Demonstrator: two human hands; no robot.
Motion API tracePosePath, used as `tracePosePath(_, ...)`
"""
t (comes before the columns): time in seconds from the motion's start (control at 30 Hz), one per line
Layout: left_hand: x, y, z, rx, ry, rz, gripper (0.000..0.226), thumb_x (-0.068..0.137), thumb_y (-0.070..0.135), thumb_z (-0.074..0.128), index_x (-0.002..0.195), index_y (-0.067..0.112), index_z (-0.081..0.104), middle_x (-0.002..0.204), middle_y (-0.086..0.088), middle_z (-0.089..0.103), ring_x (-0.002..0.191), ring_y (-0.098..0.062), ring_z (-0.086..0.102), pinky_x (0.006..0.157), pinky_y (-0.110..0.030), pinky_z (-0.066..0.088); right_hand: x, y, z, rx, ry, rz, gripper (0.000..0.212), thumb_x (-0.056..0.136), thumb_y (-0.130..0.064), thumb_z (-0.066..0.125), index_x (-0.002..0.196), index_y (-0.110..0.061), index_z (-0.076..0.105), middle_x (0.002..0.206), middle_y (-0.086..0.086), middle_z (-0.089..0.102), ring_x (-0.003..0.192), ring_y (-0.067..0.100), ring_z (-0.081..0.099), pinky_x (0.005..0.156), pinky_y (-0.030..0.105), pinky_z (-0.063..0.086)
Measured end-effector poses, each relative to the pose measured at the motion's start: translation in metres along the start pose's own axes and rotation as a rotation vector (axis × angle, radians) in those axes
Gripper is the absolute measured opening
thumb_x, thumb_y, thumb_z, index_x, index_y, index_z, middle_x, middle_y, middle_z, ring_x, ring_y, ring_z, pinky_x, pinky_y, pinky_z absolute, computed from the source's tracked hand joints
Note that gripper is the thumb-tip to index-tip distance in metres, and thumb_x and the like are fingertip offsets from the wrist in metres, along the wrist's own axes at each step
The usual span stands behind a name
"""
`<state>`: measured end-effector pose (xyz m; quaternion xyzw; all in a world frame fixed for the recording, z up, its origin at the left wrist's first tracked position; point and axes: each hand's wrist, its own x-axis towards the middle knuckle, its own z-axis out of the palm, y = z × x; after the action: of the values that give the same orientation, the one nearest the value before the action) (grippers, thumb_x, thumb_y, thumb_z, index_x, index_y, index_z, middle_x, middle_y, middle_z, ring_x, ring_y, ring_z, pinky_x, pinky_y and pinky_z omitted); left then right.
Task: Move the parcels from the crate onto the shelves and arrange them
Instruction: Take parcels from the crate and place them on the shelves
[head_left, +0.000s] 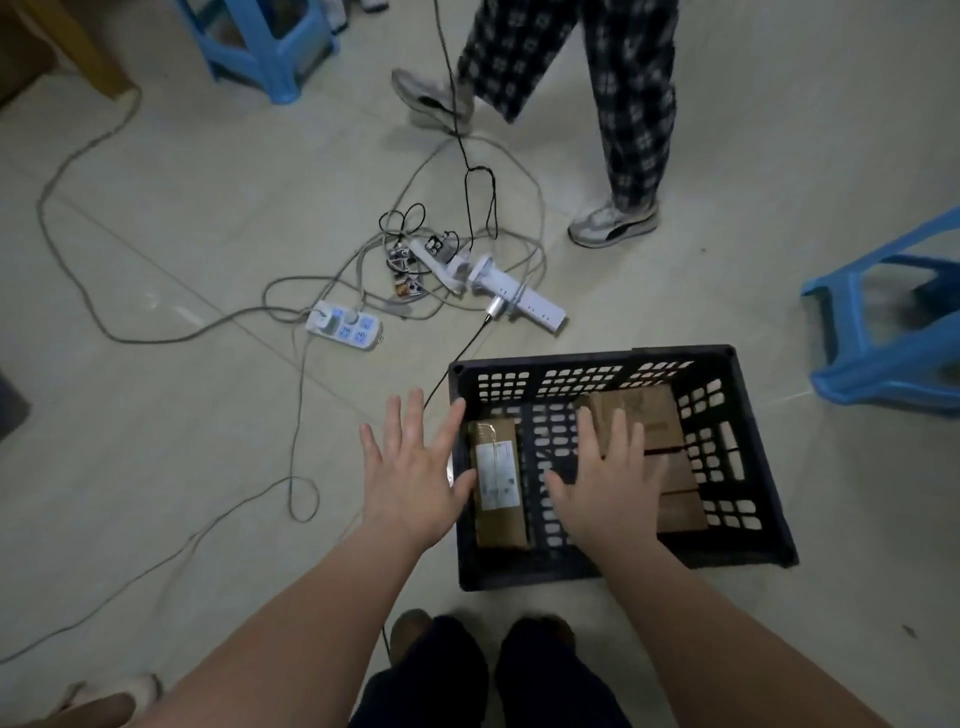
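Fingers (410, 415) spreading wide on both hands over the crate (753, 519), reaching in; next it's grabbing a parcel (496, 483).

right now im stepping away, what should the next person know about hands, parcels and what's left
Left hand: open, fingers spread, over the left rim of the crate, holding nothing.
Right hand: open, above the crate interior, holding nothing.
It holds a labelled parcel at its left, brown parcels at its right.
Done: nothing visible; shelves out of view.
Left: lift every parcel out, shelve, arrange.
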<state>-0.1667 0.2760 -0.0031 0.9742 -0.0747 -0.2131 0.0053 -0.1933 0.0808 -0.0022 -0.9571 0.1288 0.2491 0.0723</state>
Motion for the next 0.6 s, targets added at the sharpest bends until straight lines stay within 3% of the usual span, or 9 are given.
tracePosePath(0.33,0.107,-0.036,0.179,0.087,0.005,0.195,0.069,0.099,0.058,0.027,0.155,0.036,-0.005,0.163,-0.007,-0.014,0.149,-0.031,-0.017,0.117,-0.056,-0.007,0.125,-0.035,0.206,0.063,-0.131,0.086,0.097,0.092,-0.056,0.054,0.156,-0.022,-0.010,0.164,0.014,-0.009,0.150,0.036,-0.006,0.119,0.059,0.011)
tracePosePath(0.5,0.141,-0.051,0.221,-0.018,0.132,0.393,0.076,0.087,0.065,0.011,0.153,0.031,0.028,0.164,-0.007,0.006,0.150,-0.031,-0.003,0.118,-0.053,-0.003,0.162,-0.054,0.280,0.162,-0.146,0.117,0.098,0.088,-0.057,0.058,0.156,-0.024,-0.005,0.162,0.014,-0.001,0.147,0.039,0.004,0.115,0.058,0.016)
tracePosePath(0.6,0.153,-0.057,0.232,-0.073,0.235,0.521,0.069,0.090,0.062,0.024,0.144,0.025,0.047,0.160,-0.011,0.023,0.148,-0.034,0.011,0.117,-0.056,0.006,0.176,-0.061,0.310,0.198,-0.165,0.136,0.100,0.086,-0.055,0.060,0.155,-0.024,-0.005,0.161,0.015,-0.001,0.145,0.040,0.010,0.115,0.059,0.021)
